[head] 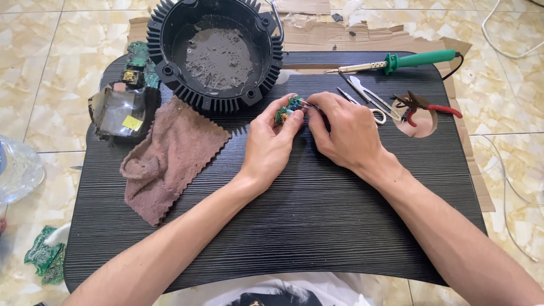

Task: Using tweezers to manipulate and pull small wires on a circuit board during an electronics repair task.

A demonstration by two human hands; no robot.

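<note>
I had both hands meeting over the middle of the black ribbed lap table (294, 226). My left hand (271, 141) pinched a small green circuit board (288, 109) between thumb and fingertips, holding it just above the tabletop. My right hand (345, 131) closed in from the other side, its fingers curled and its fingertips touching the same board; whether it also gripped a thin tool there I could not tell.

Just beyond my left hand stood a round black finned metal housing (215, 54), open at the top and dusty inside. Left of that hand lay a crumpled brownish-pink cloth (170, 156), and past the cloth, near the table's far left corner, a dark boxy component with a yellow sticker (123, 113) sat beside another green circuit board (139, 62).

Just beyond my right hand lay a pair of metal tweezers (368, 99), with red-handled cutters (425, 106) further to the right by a round hole in the table. Well beyond them rested a green-handled soldering iron (408, 61), its tip pointing towards the housing. Flattened brown cardboard (340, 34) showed under the table's far edge, on the pale tiled floor (34, 73).
</note>
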